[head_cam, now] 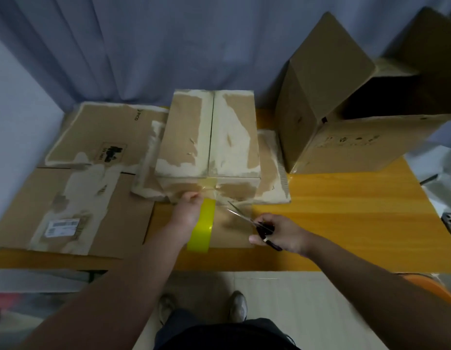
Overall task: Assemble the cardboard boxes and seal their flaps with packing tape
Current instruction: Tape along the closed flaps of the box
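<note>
Dim, flat indoor light falls bluish on the pleated grey-blue curtain (pixel 143 46) behind the closed brown cardboard box with torn pale patches (pixel 209 137). A soft sheen lies on the glossy orange-yellow wooden tabletop (pixel 345 210) right of the box; shadows are faint. Everything looks soft and smeared, and straight lines far from the box bow outward.

One wide-angle camera, worn on the person's head, looks forward and steeply down over the table (pixel 345 210). The table's near edge crosses the lower frame, with shoes (pixel 237 305) below it and a curtain (pixel 143 46) beyond the far edge. Close by at mid-frame, the left hand (pixel 188 213) grips the tape roll (pixel 203 228) and the right hand (pixel 282 233) the scissors (pixel 266 229).
</note>
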Demonstrator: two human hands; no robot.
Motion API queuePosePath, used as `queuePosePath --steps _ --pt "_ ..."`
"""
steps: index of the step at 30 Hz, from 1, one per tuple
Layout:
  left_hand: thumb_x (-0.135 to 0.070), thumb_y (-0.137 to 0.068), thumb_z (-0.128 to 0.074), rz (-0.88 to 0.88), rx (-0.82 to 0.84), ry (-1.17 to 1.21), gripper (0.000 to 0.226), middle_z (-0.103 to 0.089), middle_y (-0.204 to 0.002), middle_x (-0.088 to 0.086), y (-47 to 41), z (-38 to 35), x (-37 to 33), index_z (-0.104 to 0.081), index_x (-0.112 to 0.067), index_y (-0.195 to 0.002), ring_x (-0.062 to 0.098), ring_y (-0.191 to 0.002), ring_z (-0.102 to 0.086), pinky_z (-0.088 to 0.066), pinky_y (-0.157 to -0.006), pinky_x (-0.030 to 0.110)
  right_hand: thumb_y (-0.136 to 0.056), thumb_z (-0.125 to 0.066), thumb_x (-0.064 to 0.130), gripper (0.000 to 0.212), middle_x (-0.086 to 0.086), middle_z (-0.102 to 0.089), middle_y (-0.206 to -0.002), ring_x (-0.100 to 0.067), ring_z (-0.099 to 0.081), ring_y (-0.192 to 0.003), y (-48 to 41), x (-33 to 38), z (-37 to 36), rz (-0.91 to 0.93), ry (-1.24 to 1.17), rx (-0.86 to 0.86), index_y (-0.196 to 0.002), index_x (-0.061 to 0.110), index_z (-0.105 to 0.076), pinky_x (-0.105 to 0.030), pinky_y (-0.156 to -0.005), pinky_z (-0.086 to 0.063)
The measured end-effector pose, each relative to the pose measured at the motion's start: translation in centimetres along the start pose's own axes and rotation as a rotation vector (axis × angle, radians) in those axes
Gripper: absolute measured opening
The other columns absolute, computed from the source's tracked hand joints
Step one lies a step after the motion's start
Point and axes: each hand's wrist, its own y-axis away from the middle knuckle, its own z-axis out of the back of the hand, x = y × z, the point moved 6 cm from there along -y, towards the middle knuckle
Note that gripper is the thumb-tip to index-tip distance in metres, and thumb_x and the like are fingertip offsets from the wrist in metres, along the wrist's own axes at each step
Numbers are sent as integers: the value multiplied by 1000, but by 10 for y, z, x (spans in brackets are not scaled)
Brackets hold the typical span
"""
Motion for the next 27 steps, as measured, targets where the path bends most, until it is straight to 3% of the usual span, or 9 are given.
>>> queuePosePath --steps 3,6,8,10,13,16,20,25,27 --pt "-28 -97 -51 26 24 51 30 -58 -117 14 0 0 2 -56 -13 -123 29 -103 -52 -36 -74 25 -80 -75 37 31 7 -57 -85 -9 -55 -82 -22 34 14 -11 46 16 -99 15 -63 -13 -66 -41" --pt "-23 -96 -54 69 21 146 17 -55 -92 7 -1 2 2 -60 -18 -110 22 -91 -46 -34 -60 23 -76 -72 51 46 8 -57 -92 -13 -54 -89 -38 54 24 -59 231 108 -109 20 -64 -25 -76 -41" --pt "-22 -94 -56 108 25 194 14 -53 -86 4 -4 4 1 -62 -17 -105 22 -91 -45 -36 -64 26 -71 -70 60 56 3 -56 -82 -19 -53 -79 -43 63 28 -76 284 158 -108 18 -66 -30 -69 -41" --pt "-23 -93 -58 143 40 210 18 -56 -96 7 -6 8 3 -65 -14 -107 25 -93 -48 -39 -74 30 -69 -68 63 59 -4 -50 -67 -22 -45 -65 -45 67 29 -105 296 208 -105 17 -67 -31 -58 -34" --pt "-25 -91 -61 178 55 238 13 -59 -101 11 -9 9 7 -65 -15 -99 30 -98 -54 -46 -85 38 -75 -69 57 52 -9 -49 -70 -21 -42 -63 -49 67 29 -122 288 216 -109 17 -67 -30 -55 -30" --pt "-24 -91 -61 172 65 241 11 -59 -94 10 -11 8 8 -63 -15 -96 29 -93 -54 -44 -79 35 -73 -72 54 52 -12 -53 -75 -24 -44 -68 -56 73 21 -89 214 200 -108 16 -69 -34 -58 -33" --pt "-23 -92 -60 165 66 251 10 -60 -97 12 -12 7 8 -63 -14 -95 29 -93 -54 -42 -77 35 -76 -74 48 54 -26 -62 -104 -22 -54 -82 -65 75 10 -19 220 157 -105 2 -69 -35 -72 -42" --pt "-22 -92 -60 148 56 254 10 -60 -96 10 -11 6 6 -63 -14 -97 28 -93 -53 -42 -78 33 -73 -80 37 39 -14 -70 -100 -27 -63 -97 -62 71 9 20 181 75 -102 11 -75 -35 -80 -50" --pt "-21 -91 -61 167 49 257 9 -60 -97 10 -10 7 6 -63 -14 -97 28 -93 -54 -44 -81 35 -72 -81 35 37 -13 -72 -94 -23 -66 -89 -62 72 8 35 186 81 -102 12 -75 -27 -71 -50"
